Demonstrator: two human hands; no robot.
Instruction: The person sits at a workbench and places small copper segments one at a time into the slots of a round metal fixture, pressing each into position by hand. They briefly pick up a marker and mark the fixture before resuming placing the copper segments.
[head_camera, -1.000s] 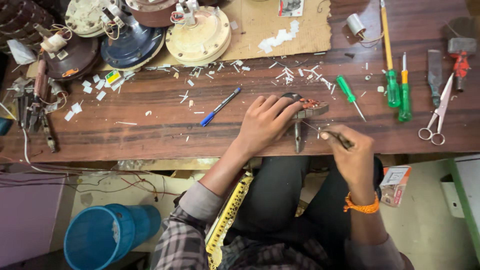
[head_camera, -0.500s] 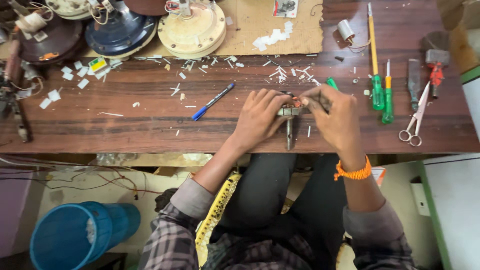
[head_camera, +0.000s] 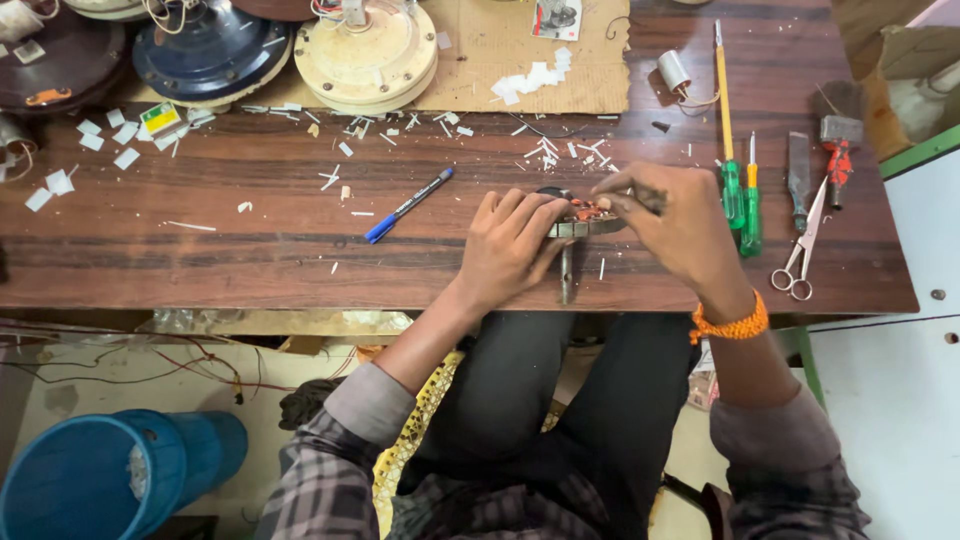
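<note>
A small motor part with copper windings and a metal shaft (head_camera: 572, 235) lies on the wooden table (head_camera: 200, 250). My left hand (head_camera: 512, 245) grips it from the left, fingers curled over its top. From the right, my right hand (head_camera: 672, 225) pinches at the copper windings with thumb and fingertips. What the fingertips hold is hidden. An orange band circles my right wrist.
A blue pen (head_camera: 408, 205) lies left of my hands. Green screwdrivers (head_camera: 735, 180), a chisel, a red tool and scissors (head_camera: 800, 250) lie to the right. Fan motor housings (head_camera: 365, 50) and cardboard sit at the back. White scraps litter the table. A blue bin (head_camera: 100, 480) stands below.
My right hand has come up from the table's front edge onto the motor part, beside my left hand. The view has shifted slightly.
</note>
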